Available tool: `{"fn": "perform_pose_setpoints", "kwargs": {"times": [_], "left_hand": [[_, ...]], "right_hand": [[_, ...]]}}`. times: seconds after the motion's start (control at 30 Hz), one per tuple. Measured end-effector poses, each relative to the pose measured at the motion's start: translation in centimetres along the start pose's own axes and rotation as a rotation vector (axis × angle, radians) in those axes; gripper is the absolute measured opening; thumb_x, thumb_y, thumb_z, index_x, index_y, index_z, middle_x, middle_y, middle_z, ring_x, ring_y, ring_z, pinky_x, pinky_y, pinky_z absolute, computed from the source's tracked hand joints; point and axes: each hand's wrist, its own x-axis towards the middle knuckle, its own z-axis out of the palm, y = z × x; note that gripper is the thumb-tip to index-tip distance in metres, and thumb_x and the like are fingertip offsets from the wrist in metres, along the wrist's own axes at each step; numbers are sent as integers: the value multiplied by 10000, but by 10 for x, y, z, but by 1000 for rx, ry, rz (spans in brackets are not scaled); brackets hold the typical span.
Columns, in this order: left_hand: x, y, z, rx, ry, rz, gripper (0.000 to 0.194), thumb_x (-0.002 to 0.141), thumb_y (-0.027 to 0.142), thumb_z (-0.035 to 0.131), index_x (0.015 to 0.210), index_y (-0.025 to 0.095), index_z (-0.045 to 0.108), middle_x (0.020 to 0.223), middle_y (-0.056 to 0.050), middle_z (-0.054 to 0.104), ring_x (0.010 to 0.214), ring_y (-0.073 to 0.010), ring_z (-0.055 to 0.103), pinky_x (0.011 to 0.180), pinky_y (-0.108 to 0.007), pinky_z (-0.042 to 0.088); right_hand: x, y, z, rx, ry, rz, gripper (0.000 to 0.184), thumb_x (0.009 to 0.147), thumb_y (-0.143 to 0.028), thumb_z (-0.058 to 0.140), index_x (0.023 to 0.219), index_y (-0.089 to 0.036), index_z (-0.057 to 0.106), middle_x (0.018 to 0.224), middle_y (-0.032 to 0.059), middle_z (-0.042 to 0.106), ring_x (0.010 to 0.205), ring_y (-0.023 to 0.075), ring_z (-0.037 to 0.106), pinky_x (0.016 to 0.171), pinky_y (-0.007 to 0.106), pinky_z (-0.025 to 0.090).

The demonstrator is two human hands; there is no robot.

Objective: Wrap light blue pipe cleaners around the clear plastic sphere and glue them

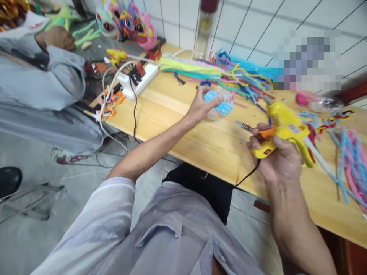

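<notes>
My left hand (202, 105) is closed on a clear round object with a blue label (228, 109), its thumb across the front; I cannot make out its exact kind. In my right hand (282, 152) is a yellow glue gun (289, 124), its nozzle pointing up and to the left. A white glue stick (317, 152) sticks out of the gun's back. The same hand also holds a small metal-tipped cutting tool with orange handles (266, 133), whose tip points left. Fingers partly hide both tools. A black cord (248, 175) hangs from the glue gun over the table edge.
Bundles of coloured pipe cleaners (192, 68) lie along the back of the wooden table (172, 122), with more pipe cleaners (349, 160) at right. A white power strip (143, 82) with cords stands left, near another yellow glue gun (116, 56). A co-worker's grey sleeve (64, 76) is beyond.
</notes>
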Motion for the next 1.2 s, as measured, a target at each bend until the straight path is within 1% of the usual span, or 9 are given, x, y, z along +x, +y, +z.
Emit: {"fn": "perform_pose_setpoints", "kwargs": {"times": [0.1, 0.17, 0.27, 0.37, 0.5, 0.6, 0.7, 0.9, 1.2], "left_hand": [[4, 6, 6, -55, 5, -79, 730, 675, 623, 997, 1098, 223, 556, 1024, -16, 669, 1007, -225, 711, 935, -371, 598], [4, 9, 10, -85, 4, -125, 748, 660, 644, 976, 1118, 230, 554, 1032, -15, 677, 971, -217, 694, 879, -357, 586], [0, 7, 12, -64, 4, -121, 742, 652, 652, 958, 1111, 224, 563, 1021, -12, 666, 956, -206, 661, 860, -341, 562], [-5, 1, 10, -37, -8, -103, 723, 670, 645, 945, 1126, 230, 568, 1050, -11, 668, 972, -199, 648, 868, -328, 546], [-6, -4, 4, -32, -30, -117, 704, 681, 618, 949, 1134, 242, 564, 1116, -24, 690, 1001, -203, 665, 888, -327, 539], [-6, -3, 2, 7, -44, -106, 688, 708, 612, 948, 1154, 248, 569, 1191, -37, 695, 1072, -212, 673, 937, -336, 539], [-10, 0, 3, 40, -61, -85, 689, 732, 620, 941, 1178, 256, 563, 1268, -50, 687, 1159, -229, 667, 978, -349, 537], [-15, 4, 6, 64, -95, -56, 688, 754, 645, 919, 1191, 272, 540, 1343, -64, 673, 1237, -258, 654, 1031, -379, 539], [-17, 2, 3, 99, -104, -40, 654, 786, 627, 910, 1215, 276, 562, 1302, -52, 666, 1215, -250, 649, 1025, -368, 537]], "right_hand": [[15, -2, 1, -82, -31, -32, 275, 715, -430, 896, 919, -260, 828, 1022, 61, 807, 615, 142, 527, 601, 340, 505], [28, -1, 0, -133, -51, -41, 270, 729, -440, 873, 918, -256, 815, 1001, 65, 813, 615, 154, 536, 615, 351, 501], [44, 5, -6, -167, -56, -51, 265, 733, -437, 859, 910, -247, 806, 949, 57, 808, 621, 154, 544, 610, 335, 476], [54, 18, -17, -207, -63, -66, 241, 763, -448, 848, 879, -245, 790, 981, 61, 815, 675, 169, 592, 631, 328, 487], [55, 34, -33, -277, -42, -61, 274, 802, -482, 835, 930, -241, 809, 993, 64, 828, 820, 212, 690, 721, 330, 528], [52, 41, -38, -306, -16, -55, 306, 818, -526, 825, 912, -236, 809, 974, 67, 822, 862, 230, 716, 727, 323, 535], [49, 44, -35, -333, -34, -32, 344, 824, -566, 815, 913, -234, 812, 936, 64, 803, 822, 227, 701, 676, 310, 522], [46, 45, -30, -397, -85, -7, 359, 835, -576, 798, 942, -234, 832, 797, 28, 734, 636, 177, 555, 571, 299, 452], [48, 44, -33, -398, -87, -57, 316, 847, -538, 781, 931, -238, 833, 855, 39, 768, 751, 215, 654, 651, 310, 510]]}}
